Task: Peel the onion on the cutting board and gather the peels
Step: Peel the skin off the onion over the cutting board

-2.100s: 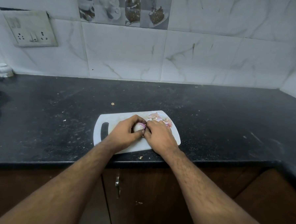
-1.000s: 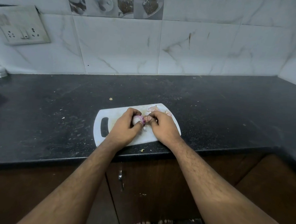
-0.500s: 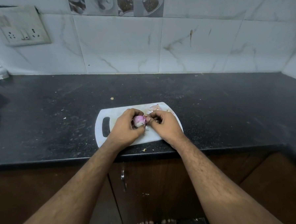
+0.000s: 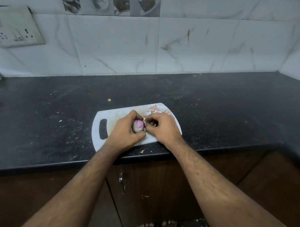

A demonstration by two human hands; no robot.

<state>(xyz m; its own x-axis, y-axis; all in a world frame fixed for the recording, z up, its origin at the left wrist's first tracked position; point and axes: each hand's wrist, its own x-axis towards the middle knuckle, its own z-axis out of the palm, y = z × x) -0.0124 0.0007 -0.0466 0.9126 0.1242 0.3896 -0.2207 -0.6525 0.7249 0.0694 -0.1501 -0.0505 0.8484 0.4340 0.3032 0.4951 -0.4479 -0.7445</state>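
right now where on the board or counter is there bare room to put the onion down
Bare counter stretches right of the cutting board, also left of its handle slot and behind it toward the wall. On the board, only the strip beside the slot is free. Crowded: peels at its far right corner, left hand, right hand and onion mid-board.

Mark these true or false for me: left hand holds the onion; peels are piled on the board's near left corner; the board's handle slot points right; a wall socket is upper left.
1. The left hand holds the onion. True.
2. The peels are piled at the near left corner of the cutting board. False: far right corner.
3. The handle slot points right. False: left end.
4. A wall socket is upper left. True.
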